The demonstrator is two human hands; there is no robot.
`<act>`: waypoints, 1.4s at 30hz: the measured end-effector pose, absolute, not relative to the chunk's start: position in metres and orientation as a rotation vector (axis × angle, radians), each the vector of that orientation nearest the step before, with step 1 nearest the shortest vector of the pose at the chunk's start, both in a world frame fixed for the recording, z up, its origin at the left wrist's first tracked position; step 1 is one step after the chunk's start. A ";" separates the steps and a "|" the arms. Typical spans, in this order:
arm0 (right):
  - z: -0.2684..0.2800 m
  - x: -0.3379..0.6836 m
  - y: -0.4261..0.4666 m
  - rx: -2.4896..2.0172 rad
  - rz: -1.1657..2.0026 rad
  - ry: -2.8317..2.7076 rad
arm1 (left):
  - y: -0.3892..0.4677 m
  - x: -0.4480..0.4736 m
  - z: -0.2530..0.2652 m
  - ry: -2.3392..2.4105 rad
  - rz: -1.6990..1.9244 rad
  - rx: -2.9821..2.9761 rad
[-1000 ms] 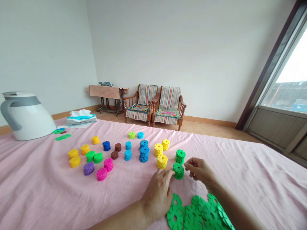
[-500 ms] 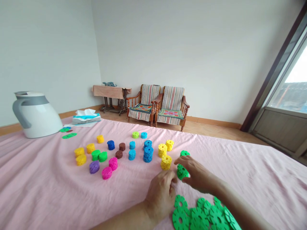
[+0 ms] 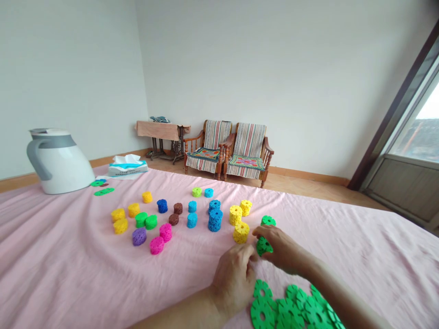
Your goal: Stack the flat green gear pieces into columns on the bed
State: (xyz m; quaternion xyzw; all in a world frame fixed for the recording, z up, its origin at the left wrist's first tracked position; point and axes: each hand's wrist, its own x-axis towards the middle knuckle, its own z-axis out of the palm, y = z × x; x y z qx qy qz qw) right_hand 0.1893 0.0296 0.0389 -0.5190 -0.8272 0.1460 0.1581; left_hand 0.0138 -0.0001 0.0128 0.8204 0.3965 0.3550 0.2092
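My right hand (image 3: 286, 249) comes in from the right, its thumb and fingers closed round a short stack of green notched plastic discs (image 3: 263, 246) on the cloth. Beside that stack on the left is my left hand (image 3: 236, 269), fingers curled in and fingertips pointing at the stack's lower side; what they hold, if anything, is hidden. Behind my right hand stands another green stack (image 3: 268, 220). Loose green discs (image 3: 263, 310) lie in an overlapping pile nearer to me, below my right forearm. Yellow disc stacks (image 3: 241, 232) stand just left of the green ones.
Further left stand stacks in blue (image 3: 215, 220), brown (image 3: 173, 220), pink (image 3: 157, 245), purple (image 3: 139, 236) and other colours. A white jug (image 3: 66, 167) and a tissue box (image 3: 128, 168) sit at the far left of the pink cloth (image 3: 85, 278). Two wooden chairs (image 3: 247, 151) are beyond.
The view has turned slightly left, so everything sits a little further right in the picture. My right hand's fingers have drawn in round the green stack. My left hand stays beside it.
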 end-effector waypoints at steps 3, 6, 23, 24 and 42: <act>0.036 0.189 0.030 -1.474 0.395 -2.353 | 0.000 0.014 0.013 1.104 0.991 2.279; 0.035 0.189 0.028 -1.428 0.348 -2.336 | 0.000 0.014 0.012 1.111 0.991 2.273; 0.058 0.164 -0.046 -1.607 0.911 -2.359 | 0.004 0.016 0.013 1.195 0.973 2.045; 0.057 0.165 -0.045 -1.617 0.923 -2.349 | 0.004 0.016 0.013 1.187 0.979 2.046; 0.040 0.208 0.009 -1.462 1.224 -1.039 | 0.006 0.015 0.005 1.019 1.023 2.223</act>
